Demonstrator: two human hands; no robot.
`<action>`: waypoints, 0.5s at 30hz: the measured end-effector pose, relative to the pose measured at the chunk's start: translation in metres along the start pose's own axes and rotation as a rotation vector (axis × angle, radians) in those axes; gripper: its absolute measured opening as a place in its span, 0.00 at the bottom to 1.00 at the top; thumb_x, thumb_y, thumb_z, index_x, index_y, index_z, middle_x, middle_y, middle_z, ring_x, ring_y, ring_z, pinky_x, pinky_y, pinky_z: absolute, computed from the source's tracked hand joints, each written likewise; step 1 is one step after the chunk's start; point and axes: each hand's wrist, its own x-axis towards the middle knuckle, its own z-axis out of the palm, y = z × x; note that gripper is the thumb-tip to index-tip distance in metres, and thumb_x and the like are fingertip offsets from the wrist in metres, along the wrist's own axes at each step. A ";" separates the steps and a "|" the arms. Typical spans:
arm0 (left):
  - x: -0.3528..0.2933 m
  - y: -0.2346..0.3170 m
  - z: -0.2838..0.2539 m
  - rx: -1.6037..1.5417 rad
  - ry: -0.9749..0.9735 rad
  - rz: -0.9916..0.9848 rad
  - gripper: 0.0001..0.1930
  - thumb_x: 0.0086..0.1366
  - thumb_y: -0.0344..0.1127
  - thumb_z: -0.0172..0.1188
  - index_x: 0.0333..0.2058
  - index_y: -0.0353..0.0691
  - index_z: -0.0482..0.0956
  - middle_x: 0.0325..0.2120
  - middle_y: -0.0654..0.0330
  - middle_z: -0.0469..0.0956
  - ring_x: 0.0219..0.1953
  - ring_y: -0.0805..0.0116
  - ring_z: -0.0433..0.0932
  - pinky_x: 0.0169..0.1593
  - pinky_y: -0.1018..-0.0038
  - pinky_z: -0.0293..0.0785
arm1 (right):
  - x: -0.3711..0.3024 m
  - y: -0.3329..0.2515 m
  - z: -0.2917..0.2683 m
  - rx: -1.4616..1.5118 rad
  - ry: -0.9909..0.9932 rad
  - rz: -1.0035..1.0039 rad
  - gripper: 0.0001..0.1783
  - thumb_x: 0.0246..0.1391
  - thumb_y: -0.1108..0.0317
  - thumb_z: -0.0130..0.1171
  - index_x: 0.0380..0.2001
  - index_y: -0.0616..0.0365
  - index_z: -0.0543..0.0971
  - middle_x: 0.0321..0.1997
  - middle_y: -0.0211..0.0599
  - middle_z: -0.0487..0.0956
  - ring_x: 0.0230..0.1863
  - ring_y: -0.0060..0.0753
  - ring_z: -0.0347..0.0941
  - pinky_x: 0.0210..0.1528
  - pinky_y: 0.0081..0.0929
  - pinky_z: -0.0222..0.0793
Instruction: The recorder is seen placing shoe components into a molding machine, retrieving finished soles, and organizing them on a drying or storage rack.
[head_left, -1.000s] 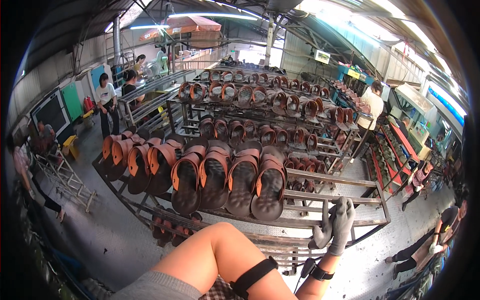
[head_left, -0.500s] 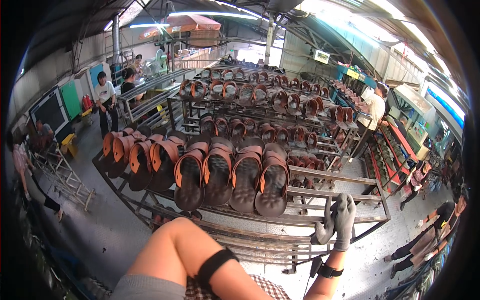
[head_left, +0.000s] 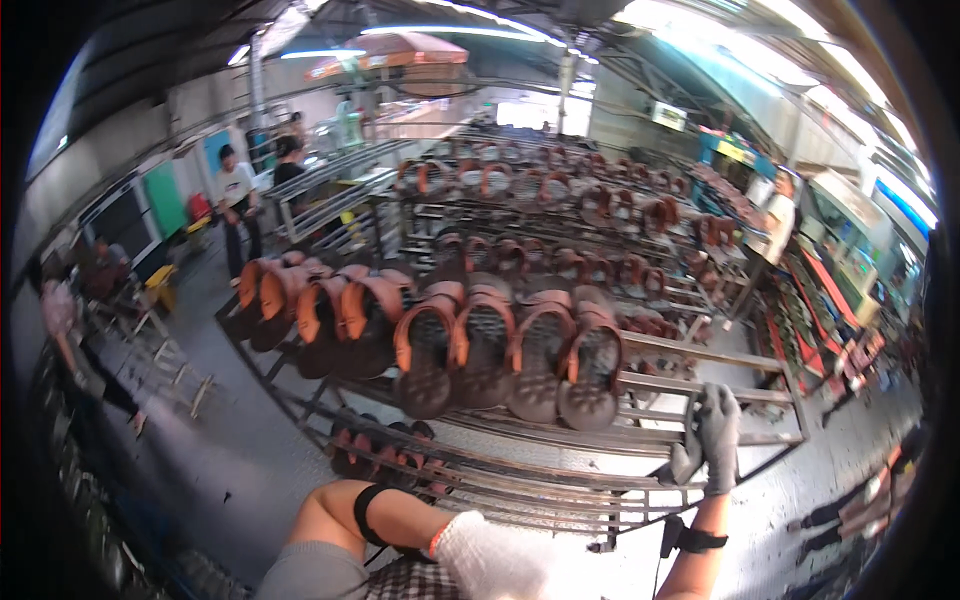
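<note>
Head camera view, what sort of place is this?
Probably a footwear workshop: many reddish-brown, dark-soled sandals lined up on a dark, slatted metal rack, and long white tube lights overhead.

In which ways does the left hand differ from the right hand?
The left hand is gloved in white with an orange edge, the right hand in gray. The left hand is low in view; the right hand is higher, at the metal rack. Both are gloved.

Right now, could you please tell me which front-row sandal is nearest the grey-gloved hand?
The rightmost front-row sandal; the other sandals in that row sit farther left, away from the right hand.
</note>
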 end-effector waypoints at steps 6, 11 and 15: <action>-0.026 0.000 0.003 -0.050 -0.039 -0.172 0.09 0.64 0.34 0.64 0.43 0.42 0.84 0.41 0.56 0.82 0.47 0.53 0.78 0.54 0.60 0.73 | 0.006 -0.019 0.003 -0.005 -0.154 0.196 0.17 0.68 0.58 0.51 0.31 0.61 0.76 0.24 0.28 0.73 0.25 0.20 0.67 0.28 0.25 0.64; -0.039 0.003 0.004 0.253 0.036 -0.274 0.11 0.62 0.34 0.65 0.43 0.46 0.85 0.43 0.54 0.83 0.48 0.54 0.79 0.54 0.61 0.73 | 0.004 -0.028 -0.008 0.079 -0.180 0.317 0.17 0.67 0.58 0.51 0.30 0.60 0.76 0.22 0.29 0.73 0.23 0.20 0.67 0.27 0.26 0.65; -0.062 0.019 -0.020 0.409 0.371 -0.325 0.10 0.68 0.37 0.61 0.44 0.43 0.83 0.37 0.57 0.81 0.38 0.59 0.81 0.44 0.67 0.78 | 0.001 -0.027 -0.009 -0.019 -0.183 0.302 0.21 0.66 0.51 0.50 0.35 0.59 0.80 0.24 0.39 0.81 0.28 0.33 0.80 0.35 0.33 0.71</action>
